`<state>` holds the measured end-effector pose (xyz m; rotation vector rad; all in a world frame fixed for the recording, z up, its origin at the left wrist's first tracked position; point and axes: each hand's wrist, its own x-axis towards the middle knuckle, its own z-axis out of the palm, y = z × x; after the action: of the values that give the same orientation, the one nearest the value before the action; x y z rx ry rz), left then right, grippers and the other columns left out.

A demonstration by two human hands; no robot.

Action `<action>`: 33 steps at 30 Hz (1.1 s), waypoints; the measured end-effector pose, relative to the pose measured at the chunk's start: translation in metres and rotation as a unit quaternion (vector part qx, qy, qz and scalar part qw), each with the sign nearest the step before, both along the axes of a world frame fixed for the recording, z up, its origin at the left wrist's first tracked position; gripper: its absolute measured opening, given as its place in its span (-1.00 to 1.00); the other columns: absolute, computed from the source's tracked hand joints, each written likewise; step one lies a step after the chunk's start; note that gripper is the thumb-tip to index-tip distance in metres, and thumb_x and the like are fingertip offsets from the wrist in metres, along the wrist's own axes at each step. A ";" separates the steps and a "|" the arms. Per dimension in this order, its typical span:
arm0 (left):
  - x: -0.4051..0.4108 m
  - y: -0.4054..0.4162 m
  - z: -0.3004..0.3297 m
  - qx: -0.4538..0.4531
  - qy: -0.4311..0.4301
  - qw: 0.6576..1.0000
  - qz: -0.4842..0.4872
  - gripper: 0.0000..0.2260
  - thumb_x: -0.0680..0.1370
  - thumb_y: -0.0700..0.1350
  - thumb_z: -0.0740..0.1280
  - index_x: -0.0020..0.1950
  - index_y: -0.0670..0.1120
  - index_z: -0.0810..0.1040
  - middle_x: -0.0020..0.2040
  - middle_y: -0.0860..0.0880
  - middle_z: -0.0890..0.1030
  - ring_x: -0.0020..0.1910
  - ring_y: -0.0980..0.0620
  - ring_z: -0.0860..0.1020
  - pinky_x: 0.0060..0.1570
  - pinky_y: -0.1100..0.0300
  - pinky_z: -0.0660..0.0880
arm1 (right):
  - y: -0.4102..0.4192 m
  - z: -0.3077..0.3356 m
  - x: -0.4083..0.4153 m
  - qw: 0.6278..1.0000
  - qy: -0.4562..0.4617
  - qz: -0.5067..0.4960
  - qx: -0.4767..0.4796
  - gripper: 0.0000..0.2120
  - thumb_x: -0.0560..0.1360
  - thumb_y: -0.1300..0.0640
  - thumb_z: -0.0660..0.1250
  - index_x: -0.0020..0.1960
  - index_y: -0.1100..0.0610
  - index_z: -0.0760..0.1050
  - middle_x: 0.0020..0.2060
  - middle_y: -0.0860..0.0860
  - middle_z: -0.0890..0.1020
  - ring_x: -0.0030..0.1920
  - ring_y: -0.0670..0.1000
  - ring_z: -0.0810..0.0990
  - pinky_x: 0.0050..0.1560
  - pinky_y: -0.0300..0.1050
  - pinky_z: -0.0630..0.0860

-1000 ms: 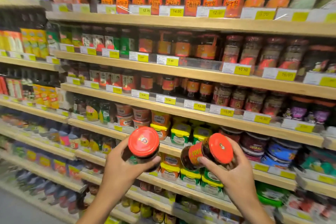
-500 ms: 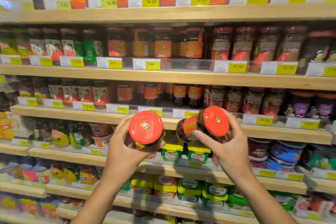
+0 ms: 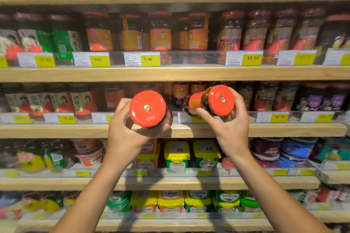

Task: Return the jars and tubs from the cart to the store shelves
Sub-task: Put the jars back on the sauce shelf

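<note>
Both hands have risen since the earlier frames, and the two jars now sit level with the wooden shelf (image 3: 284,130) carrying the 10.90 price tag (image 3: 279,117), where before they hung in front of the tub rows lower down. Left hand (image 3: 125,134) has its grip wrapped round a dark glass jar with a red-orange metal lid (image 3: 148,108), lid facing the camera, body mostly hidden behind lid and fingers. Right hand (image 3: 230,130) has its grip clenched on a second dark glass jar with a red lid and orange label (image 3: 210,101), tilted so its base points left and into the shelf opening, thumb under the body. The jars are near each other, not touching. Neither rests on the shelf; both are held in the air just in front of its edge. Behind them stand shelved jars with orange labels (image 3: 189,89). One shelf lower are yellow-lidded green tubs (image 3: 177,154). Edges of the view are blurred.
</note>
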<state>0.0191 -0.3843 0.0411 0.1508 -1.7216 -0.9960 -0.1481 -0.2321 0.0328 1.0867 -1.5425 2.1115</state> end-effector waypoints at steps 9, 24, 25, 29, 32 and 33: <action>0.001 -0.039 0.014 -0.064 0.014 0.998 -0.017 -0.52 0.13 0.08 0.67 -0.04 0.28 0.58 -0.01 0.04 0.55 -0.08 0.28 0.53 -0.05 0.46 0.40 | -0.042 0.002 -0.011 0.993 0.027 -0.077 0.086 -0.29 0.32 0.08 0.65 0.38 0.07 0.40 0.12 -0.27 0.54 0.14 -0.30 0.55 0.17 -0.37 0.47; -0.001 -0.039 0.012 -0.054 0.021 0.997 -0.055 -0.43 0.17 -0.09 0.65 0.14 0.01 0.59 0.09 0.00 0.56 0.06 0.23 0.56 -0.02 0.47 0.44 | -0.076 0.034 -0.041 0.895 0.042 -0.245 0.370 -0.45 0.44 -0.26 0.45 -0.26 0.21 0.39 -0.31 0.13 0.57 -0.20 0.26 0.58 -0.28 0.00 0.42; -0.001 -0.036 0.010 -0.049 0.022 0.997 -0.054 -0.44 0.16 -0.10 0.65 0.12 0.03 0.59 0.08 0.00 0.55 0.04 0.23 0.56 -0.03 0.47 0.44 | -0.079 0.037 -0.042 0.880 0.053 -0.251 0.400 -0.47 0.47 -0.23 0.43 -0.30 0.20 0.35 -0.33 0.14 0.55 -0.20 0.27 0.59 -0.27 -0.01 0.41; 0.004 -0.030 0.004 -0.045 0.007 0.998 -0.050 -0.44 0.15 -0.06 0.68 0.10 0.05 0.61 0.08 0.02 0.56 0.04 0.21 0.57 -0.02 0.43 0.45 | -0.089 0.051 -0.046 0.822 0.082 -0.259 0.501 -0.63 0.57 -0.14 0.32 -0.11 0.19 0.48 -0.13 0.17 0.65 -0.13 0.23 0.60 -0.16 -0.02 0.48; 0.012 -0.025 0.003 -0.066 -0.005 0.998 -0.024 -0.44 0.17 -0.04 0.66 0.14 0.00 0.62 0.11 -0.01 0.57 0.09 0.16 0.57 0.03 0.42 0.43 | -0.087 0.057 -0.047 0.818 0.068 -0.239 0.519 -0.43 0.58 -0.28 0.23 0.21 0.24 0.48 0.12 0.21 0.60 0.08 0.25 0.60 0.02 0.05 0.54; 0.015 -0.024 0.003 -0.068 -0.007 0.998 -0.016 -0.44 0.17 -0.04 0.66 0.14 0.00 0.62 0.12 -0.01 0.57 0.10 0.15 0.57 0.04 0.42 0.43 | -0.085 0.058 -0.047 0.818 0.061 -0.235 0.522 -0.38 0.59 -0.29 0.23 0.28 0.25 0.45 0.18 0.23 0.58 0.15 0.27 0.58 0.06 0.06 0.52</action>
<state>0.0340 -0.4087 0.0440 0.0415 -1.8031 -0.9001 -0.1950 -0.3166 0.0906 0.8963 -2.6215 0.7599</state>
